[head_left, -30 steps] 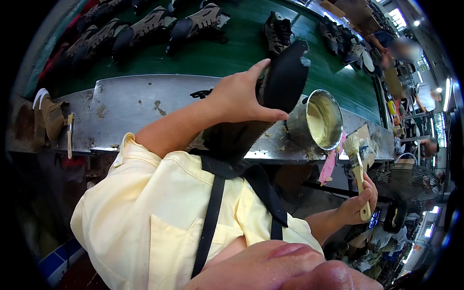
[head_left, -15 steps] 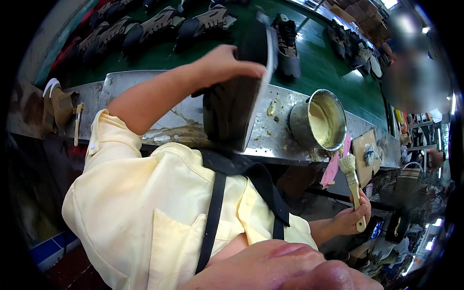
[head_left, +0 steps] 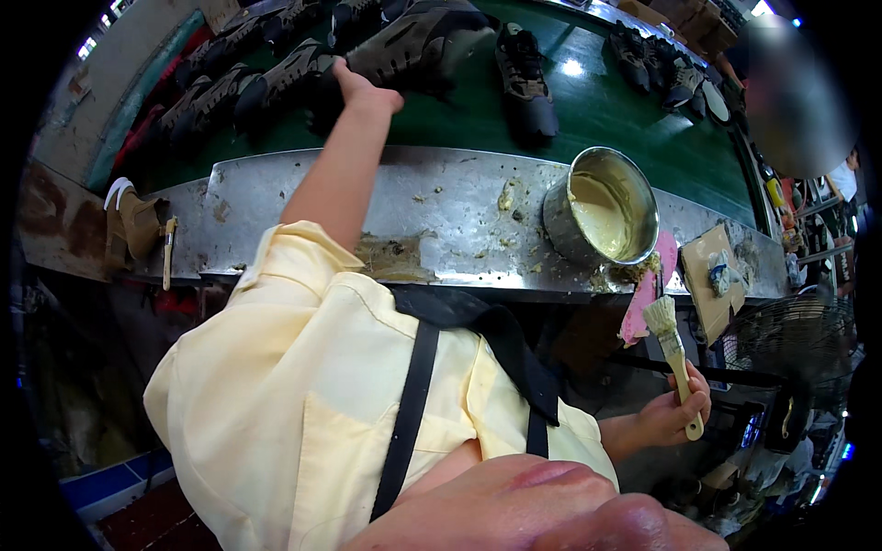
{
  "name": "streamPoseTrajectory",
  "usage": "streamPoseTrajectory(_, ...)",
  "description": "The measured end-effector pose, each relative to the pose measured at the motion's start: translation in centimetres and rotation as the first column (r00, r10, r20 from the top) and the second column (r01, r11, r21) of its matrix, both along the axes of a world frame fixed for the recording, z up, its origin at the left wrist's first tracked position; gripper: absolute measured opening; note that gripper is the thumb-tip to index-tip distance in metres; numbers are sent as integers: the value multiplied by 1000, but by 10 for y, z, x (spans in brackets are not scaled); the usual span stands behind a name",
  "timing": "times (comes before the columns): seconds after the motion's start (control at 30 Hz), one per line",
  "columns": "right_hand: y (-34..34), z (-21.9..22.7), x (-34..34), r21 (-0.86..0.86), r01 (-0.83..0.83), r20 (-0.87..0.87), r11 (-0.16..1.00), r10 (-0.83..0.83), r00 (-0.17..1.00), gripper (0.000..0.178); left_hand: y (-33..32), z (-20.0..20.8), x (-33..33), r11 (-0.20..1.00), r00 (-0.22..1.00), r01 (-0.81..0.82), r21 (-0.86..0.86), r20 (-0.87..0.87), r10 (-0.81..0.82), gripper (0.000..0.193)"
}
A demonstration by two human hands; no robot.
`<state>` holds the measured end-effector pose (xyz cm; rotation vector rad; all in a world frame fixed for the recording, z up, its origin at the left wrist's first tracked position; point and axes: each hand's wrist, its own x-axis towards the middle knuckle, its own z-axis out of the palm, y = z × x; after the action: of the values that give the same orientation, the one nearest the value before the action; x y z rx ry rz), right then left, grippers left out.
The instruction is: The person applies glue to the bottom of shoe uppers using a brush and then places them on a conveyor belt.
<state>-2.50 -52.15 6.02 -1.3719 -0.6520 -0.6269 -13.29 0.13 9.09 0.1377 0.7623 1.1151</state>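
Observation:
My left hand [head_left: 366, 95] reaches out over the green surface, closed around a grey-brown and black shoe [head_left: 418, 46]. The shoe is partly blurred, and my hand hides some of its near side. It lies close to a row of similar shoes on the left. At the lower right, my right hand [head_left: 682, 411] grips a paintbrush [head_left: 675, 358] by its pale wooden handle. The brush points up, its bristles coated with a whitish paste. A metal pot [head_left: 558, 220] of cream-coloured paste stands tilted on the metal ledge, farther off than the brush.
Several shoes [head_left: 276, 83] line the green surface [head_left: 597, 119] at the left, with a single shoe [head_left: 525, 83] past my left hand. A second brush [head_left: 168, 253] lies on the metal ledge [head_left: 450, 202]. Pink sheet [head_left: 640, 308], cardboard [head_left: 707, 275] and a fan [head_left: 790, 344] are at the right.
My left hand has carried the shoe from upright over the ledge, away and to the left, down to the green surface. The right hand still holds the brush in nearly the same place.

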Motion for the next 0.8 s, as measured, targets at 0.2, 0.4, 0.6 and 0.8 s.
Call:
streamPoseTrajectory(0.2,-5,10,0,-30,34,-53,999,-36,998,28,25,-44,59,985,978,-146,-93,138,158,69)
streamPoseTrajectory(0.4,5,18,5,-76,134,-86,988,-140,986,30,53,-92,128,993,936,-93,-76,333,114,67)
streamPoseTrajectory(0.6,21,19,14,-115,116,-112,986,-129,985,31,49,-114,164,982,951,-163,-96,250,183,84)
streamPoseTrajectory(0.8,30,21,15,-162,141,-128,977,-162,978,30,26,-80,192,901,942,-212,-378,168,292,102)
